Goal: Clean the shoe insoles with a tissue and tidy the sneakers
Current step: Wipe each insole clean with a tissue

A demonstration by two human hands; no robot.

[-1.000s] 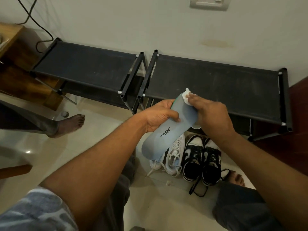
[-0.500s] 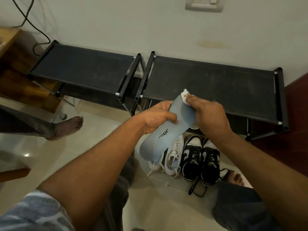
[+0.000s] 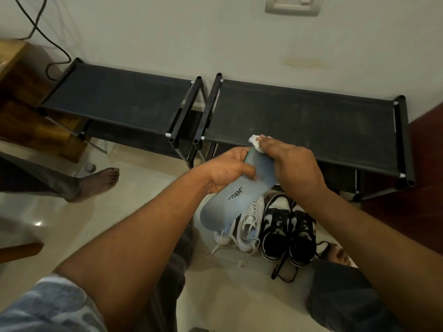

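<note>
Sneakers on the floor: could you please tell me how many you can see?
4. Two white sneakers lie partly behind the insole, and two black-and-white sneakers stand just right of them, by the shoe rack. More may be hidden.

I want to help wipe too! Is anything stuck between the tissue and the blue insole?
Nothing visible. The right hand presses the tissue onto the insole at its far end, while the left hand grips its middle.

Floor right below the hands is packed with the white sneakers and black-and-white sneakers plus loose laces, but the tops of both black racks and the tiles to the left are wide open.
</note>
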